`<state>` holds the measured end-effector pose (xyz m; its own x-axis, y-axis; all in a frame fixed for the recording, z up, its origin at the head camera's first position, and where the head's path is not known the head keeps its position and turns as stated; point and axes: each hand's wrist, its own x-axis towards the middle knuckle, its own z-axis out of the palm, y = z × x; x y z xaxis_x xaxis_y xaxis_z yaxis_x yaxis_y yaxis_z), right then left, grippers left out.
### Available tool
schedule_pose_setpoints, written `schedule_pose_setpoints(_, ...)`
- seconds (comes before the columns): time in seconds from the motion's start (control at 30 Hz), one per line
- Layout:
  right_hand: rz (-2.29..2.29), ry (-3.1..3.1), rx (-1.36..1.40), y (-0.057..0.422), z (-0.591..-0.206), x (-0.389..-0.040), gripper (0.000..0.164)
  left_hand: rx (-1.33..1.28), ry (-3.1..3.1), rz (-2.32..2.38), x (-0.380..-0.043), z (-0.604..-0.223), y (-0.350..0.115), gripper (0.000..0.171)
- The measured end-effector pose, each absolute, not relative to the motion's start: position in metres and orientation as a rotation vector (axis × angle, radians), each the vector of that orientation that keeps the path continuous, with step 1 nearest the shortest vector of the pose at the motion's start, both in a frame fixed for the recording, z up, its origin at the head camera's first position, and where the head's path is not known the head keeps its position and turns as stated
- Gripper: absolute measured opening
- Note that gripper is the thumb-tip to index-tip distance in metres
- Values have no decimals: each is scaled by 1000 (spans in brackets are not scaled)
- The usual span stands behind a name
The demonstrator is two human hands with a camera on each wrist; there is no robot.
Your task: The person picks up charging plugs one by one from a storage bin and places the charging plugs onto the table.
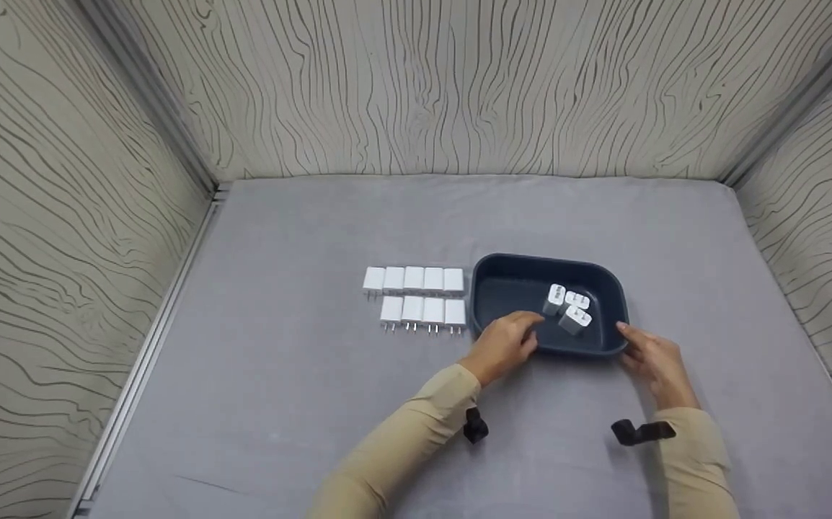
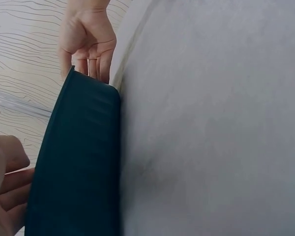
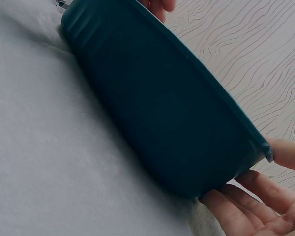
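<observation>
A dark blue plastic basin (image 1: 510,295) sits on the cloth, with three white charger plugs (image 1: 574,319) standing in its right half. My left hand (image 1: 504,344) is over the front rim, its fingers reaching in toward those plugs and nothing visible in its grasp. In the left wrist view, the fingers of that hand (image 2: 10,191) are partly hidden behind the basin wall (image 2: 78,157). My right hand (image 1: 657,364) grips the front right corner of the basin. The right wrist view shows the thumb at the rim and the fingers (image 3: 231,211) against the outer wall below.
Left of the basin, several white charger plugs (image 1: 413,280) lie side by side in a back row, with several more (image 1: 423,310) in a front row, prongs facing me. Grey cloth (image 1: 279,404) covers the table. Wood-patterned panels (image 1: 430,86) enclose its back and sides.
</observation>
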<state>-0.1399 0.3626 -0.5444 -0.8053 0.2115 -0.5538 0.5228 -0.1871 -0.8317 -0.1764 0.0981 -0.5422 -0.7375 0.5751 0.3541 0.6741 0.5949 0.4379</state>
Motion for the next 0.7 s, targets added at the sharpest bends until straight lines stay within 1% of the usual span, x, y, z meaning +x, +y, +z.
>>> schedule_pose_setpoints(0.13, -2097, 1837, 869, 363, -544, -140, 17, -1043, -2651, -844, -180, -544, 102, 29)
schedule_pose_setpoints(0.43, -2085, 1837, 875, 363, -544, -140, 10, -969, -2697, -924, -190, -541, 114, 29)
schedule_pose_setpoints(0.7, -2080, 1849, 862, 362, -543, -139, 14, -884, -2723, -1030, -193, -540, 126, 30)
